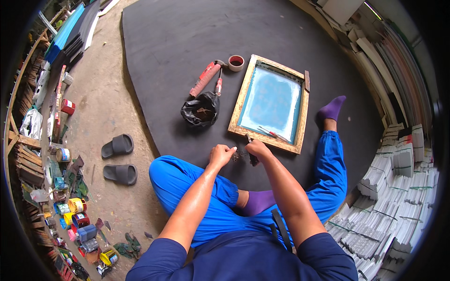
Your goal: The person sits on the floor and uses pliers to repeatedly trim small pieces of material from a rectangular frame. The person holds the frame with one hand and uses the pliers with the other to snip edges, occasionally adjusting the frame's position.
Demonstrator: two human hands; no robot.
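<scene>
My right hand (258,148) is closed around a dark hand tool (253,160) that looks like pliers, one end showing above the fist and one below. Just left of it, my left hand (221,155) has its fingers curled and the thumb toward the right hand; what it pinches, if anything, is too small to make out. Small dark bits (237,156) lie on the mat between the hands. Beyond them lies a wooden frame (238,105) stretched with blue and white mesh (272,100). A thin tool with a red handle (277,136) rests across its near edge.
Left of the frame are an open black plastic bag (200,112), a red-handled hammer (205,80), a screwdriver (219,87) and a tape roll (236,62). Dark slippers (120,174) and paint cans (77,205) stand off the black mat (173,37). Bundled white strips (370,225) are stacked right.
</scene>
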